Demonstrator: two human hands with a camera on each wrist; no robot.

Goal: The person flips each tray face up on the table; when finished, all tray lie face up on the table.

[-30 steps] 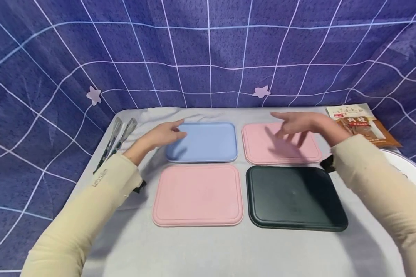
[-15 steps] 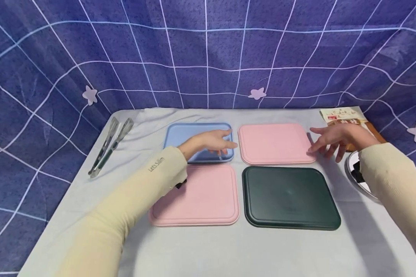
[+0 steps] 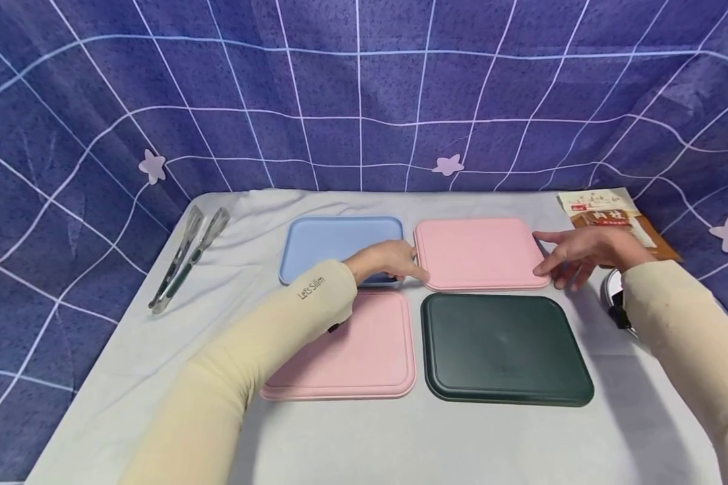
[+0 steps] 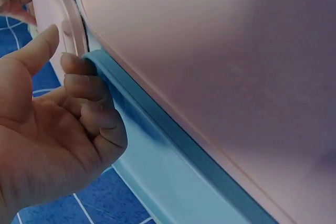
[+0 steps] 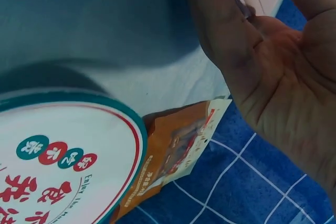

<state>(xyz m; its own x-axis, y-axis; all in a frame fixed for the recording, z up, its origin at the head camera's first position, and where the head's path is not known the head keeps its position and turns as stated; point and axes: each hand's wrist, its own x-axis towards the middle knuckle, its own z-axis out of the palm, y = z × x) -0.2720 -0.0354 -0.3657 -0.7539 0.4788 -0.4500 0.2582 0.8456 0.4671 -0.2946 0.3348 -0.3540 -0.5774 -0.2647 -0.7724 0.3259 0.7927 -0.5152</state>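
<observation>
Four flat rectangular trays lie in two rows. At the back right is a pink tray (image 3: 479, 252), with a hand at each side. My left hand (image 3: 388, 261) reaches over the blue tray (image 3: 327, 239) to the pink tray's left edge. In the left wrist view, the fingers of this left hand (image 4: 58, 124) are loosely curled beside the blue rim, with the thumb apart. At the opposite edge, my right hand (image 3: 576, 254) has its fingertips by the rim, fingers bent loosely. Nearer me lie another pink tray (image 3: 370, 343), partly under my left sleeve, and a dark green tray (image 3: 503, 347).
Metal tongs (image 3: 182, 277) lie at the left. A brown and cream food packet (image 3: 613, 219) is at the back right. Below it, partly hidden by my right sleeve, a round white dish (image 5: 105, 129) shows a teal rim and printed characters. A blue gridded curtain (image 3: 364, 87) hangs behind.
My left hand has moved right, across the blue tray to the back pink tray's left edge. My right hand has moved from above that tray out to its right edge.
</observation>
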